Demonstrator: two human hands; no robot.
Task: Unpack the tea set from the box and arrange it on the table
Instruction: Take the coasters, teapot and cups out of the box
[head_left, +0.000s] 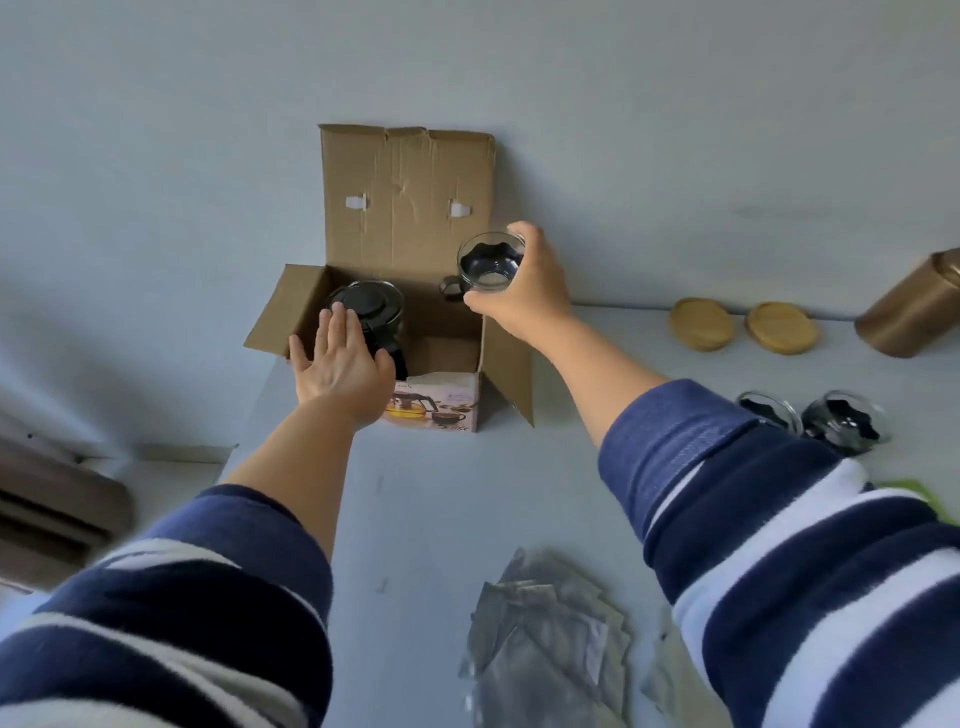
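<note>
**Cup lifted clear, teapot under the other palm**

The right hand (524, 296) grips a glass cup (488, 262) by its rim, above the box (415, 312)'s right edge. The left hand (340, 364), fingers straight, rests on the teapot (371, 306) inside the box. Two cups (810, 421) stand on the desk (441, 519), to the right and nearer, likely the held cup's destination.

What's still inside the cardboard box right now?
Inside the cardboard box stands a glass teapot with a black lid, the left hand resting flat against it. The box walls and that hand hide the teapot's base and the floor around it.
</note>
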